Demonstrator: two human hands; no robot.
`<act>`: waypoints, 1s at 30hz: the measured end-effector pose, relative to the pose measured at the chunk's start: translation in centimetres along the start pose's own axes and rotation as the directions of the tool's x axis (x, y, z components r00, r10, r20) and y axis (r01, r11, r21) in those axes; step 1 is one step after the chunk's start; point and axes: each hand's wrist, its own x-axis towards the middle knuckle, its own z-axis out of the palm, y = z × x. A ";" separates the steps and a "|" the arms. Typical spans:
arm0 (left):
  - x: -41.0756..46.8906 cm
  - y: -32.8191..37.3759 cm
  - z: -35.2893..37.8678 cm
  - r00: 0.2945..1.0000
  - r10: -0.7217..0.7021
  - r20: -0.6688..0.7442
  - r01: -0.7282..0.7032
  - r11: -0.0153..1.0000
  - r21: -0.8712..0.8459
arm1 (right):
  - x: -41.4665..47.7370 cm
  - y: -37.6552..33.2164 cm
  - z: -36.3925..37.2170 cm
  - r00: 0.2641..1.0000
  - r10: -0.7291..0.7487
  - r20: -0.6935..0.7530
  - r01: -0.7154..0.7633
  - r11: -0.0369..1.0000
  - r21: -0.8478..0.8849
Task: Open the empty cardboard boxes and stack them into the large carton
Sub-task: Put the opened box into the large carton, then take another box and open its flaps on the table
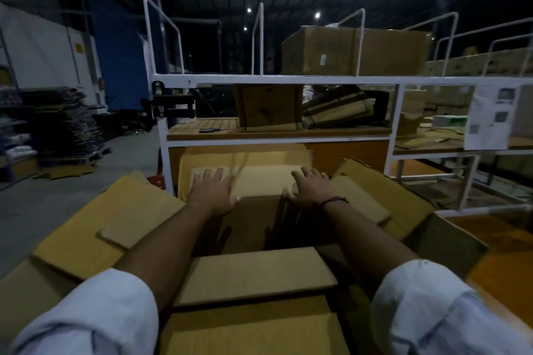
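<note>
A small cardboard box [261,181] lies in the middle of the view, its far flap lit and its near part in shadow. My left hand [213,190] presses flat on its left side with straight fingers. My right hand [310,186] presses flat on its right side, a dark band on the wrist. The box sits inside the large carton [75,242], whose flaps spread out to the left and right. Another box flap [253,274] lies between my forearms, nearer to me.
A white metal-framed workbench [277,78] stands right behind the carton, with a wooden shelf, an upright box [269,106] and a big carton [354,52] on top. Flattened cardboard stacks [66,124] stand on the left. Grey floor lies to the left.
</note>
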 end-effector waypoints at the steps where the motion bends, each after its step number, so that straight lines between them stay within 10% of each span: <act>1: -0.6 0.8 -0.7 1.000 0.007 -0.028 -0.007 1.000 -0.005 | -0.9 0.5 -0.9 1.000 0.010 -0.025 -0.011 1.000 -0.007; 17: -3.1 20.0 -11.1 0.881 0.419 -0.221 -0.408 0.908 0.093 | -12.8 12.6 -11.7 0.946 0.119 -0.302 -0.120 0.993 0.017; 30: 1.6 46.6 -14.6 0.819 0.554 -0.147 -0.543 0.832 0.112 | -20.6 37.5 -10.1 0.879 0.358 -0.315 -0.342 0.934 0.109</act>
